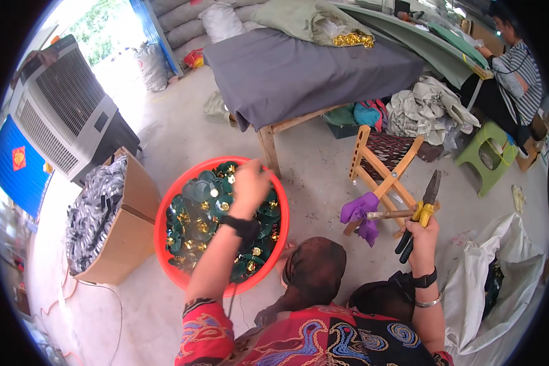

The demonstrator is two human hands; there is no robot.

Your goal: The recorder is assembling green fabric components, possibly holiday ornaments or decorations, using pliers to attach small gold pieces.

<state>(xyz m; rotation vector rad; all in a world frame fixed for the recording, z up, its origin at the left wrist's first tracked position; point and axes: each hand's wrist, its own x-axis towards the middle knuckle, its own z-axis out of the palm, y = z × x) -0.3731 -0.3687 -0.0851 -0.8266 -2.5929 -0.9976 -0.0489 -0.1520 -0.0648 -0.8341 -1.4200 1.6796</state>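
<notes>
My right hand [423, 238], held up at the right, is closed around pliers [430, 196] with yellow and black handles. Their dark jaws point up and away from me. To the left, my left hand [251, 186] hovers over a round red tub [165, 259]. Motion smears its fingers, so whether it holds anything cannot be made out. Inside the tub lie many dark green discs [205, 190] with small gold pieces [202, 226] among them.
A cardboard box [125, 226] of shiny grey pieces stands left, near an air cooler [67, 104]. Ahead are a cloth-covered table [311, 79] and a folding wooden stool [381, 158] with purple cloth [361, 213]. A white sack [470, 293] lies right. Another person [518, 79] sits far right.
</notes>
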